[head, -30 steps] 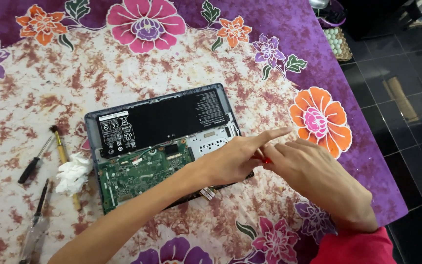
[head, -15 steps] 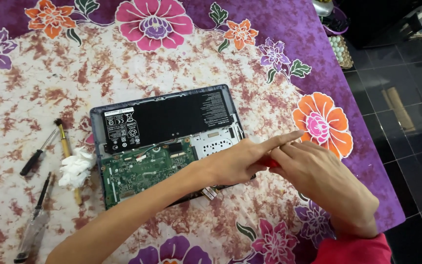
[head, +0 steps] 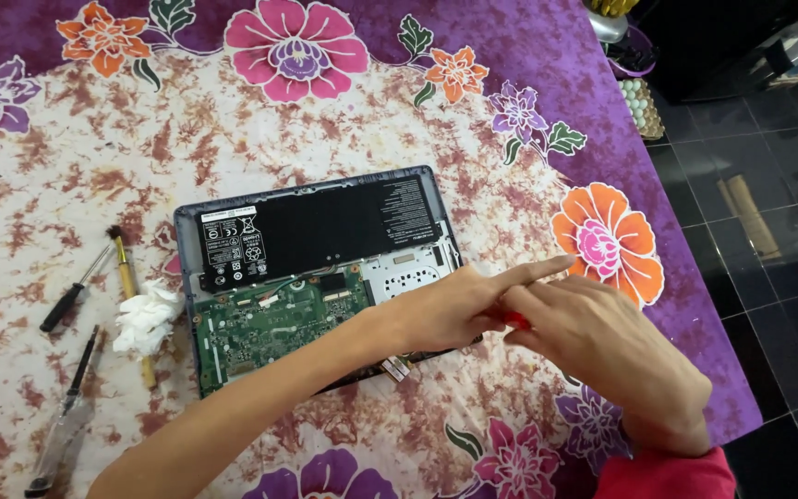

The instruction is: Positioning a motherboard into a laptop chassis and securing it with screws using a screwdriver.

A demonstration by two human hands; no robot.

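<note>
An open laptop base (head: 325, 222) lies bottom up on a flowered cloth, showing a black battery and a green circuit board (head: 270, 323). My left arm reaches across it from the lower left. My left hand (head: 445, 310) rests at the laptop's near right corner, forefinger stretched out to the right. My right hand (head: 602, 351) meets it from the right. Between the two hands a small red-handled tool (head: 515, 320) shows, with both hands closed around it; its tip is hidden.
Left of the laptop lie a black-handled screwdriver (head: 65, 303), a clear-handled screwdriver (head: 57, 444), a small brush (head: 126, 268) and a crumpled white tissue (head: 145, 319). The table's edge runs down the right side above a dark tiled floor. An egg tray (head: 641, 106) sits at the top right.
Both hands stay together at the laptop's right corner; the left forefinger points a little more outward. The view has drifted slightly.
</note>
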